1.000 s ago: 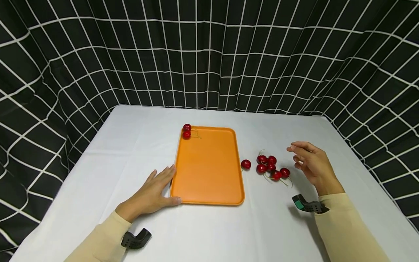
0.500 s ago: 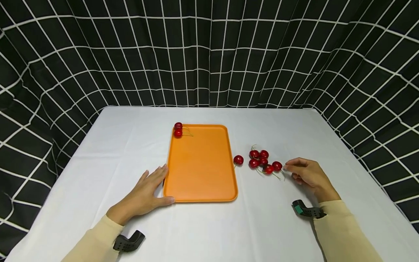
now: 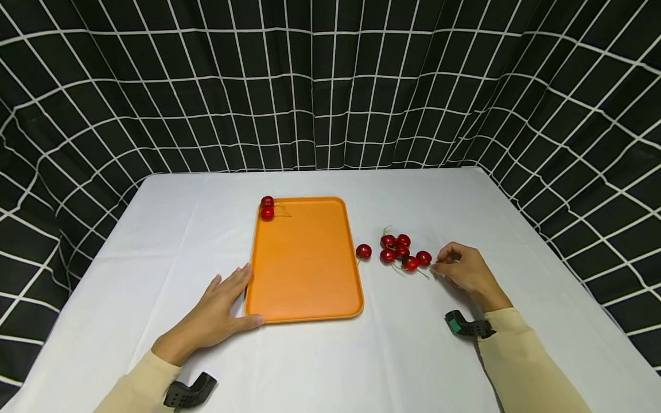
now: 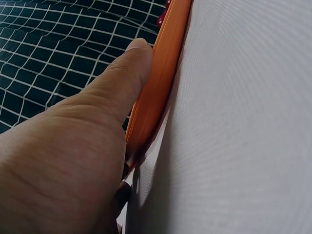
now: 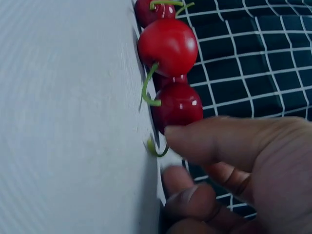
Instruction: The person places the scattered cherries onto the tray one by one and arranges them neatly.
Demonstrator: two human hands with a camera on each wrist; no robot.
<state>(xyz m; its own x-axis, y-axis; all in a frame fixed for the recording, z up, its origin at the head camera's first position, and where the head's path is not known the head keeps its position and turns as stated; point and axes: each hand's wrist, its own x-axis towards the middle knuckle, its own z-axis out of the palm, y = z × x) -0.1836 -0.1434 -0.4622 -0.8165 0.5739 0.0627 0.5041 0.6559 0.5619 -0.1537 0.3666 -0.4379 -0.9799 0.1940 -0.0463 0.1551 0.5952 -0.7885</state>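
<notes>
My left hand (image 3: 217, 312) rests at the near left corner of an orange tray (image 3: 304, 264), fingers straight along its left side and thumb on the front rim. In the left wrist view the thumb (image 4: 126, 73) lies against the tray's orange edge (image 4: 158, 87). My right hand (image 3: 467, 274) is at the right end of a cluster of red cherries (image 3: 401, 251). Its thumb and index finger pinch the green stem (image 5: 158, 150) of the rightmost cherry (image 3: 423, 258). In the right wrist view that dark red cherry (image 5: 178, 107) sits right by the thumb tip.
Two cherries (image 3: 267, 213) lie at the tray's far left corner, stems pointing inward. A single cherry (image 3: 364, 251) sits just off the tray's right edge. White cloth (image 3: 320, 367) covers the table; a black curtain with white grid lines (image 3: 320, 86) surrounds it.
My right hand has come down and left to the rightmost cherry, and its fingers have closed on the stem. The head view has turned to the right. My left hand stays at the tray.
</notes>
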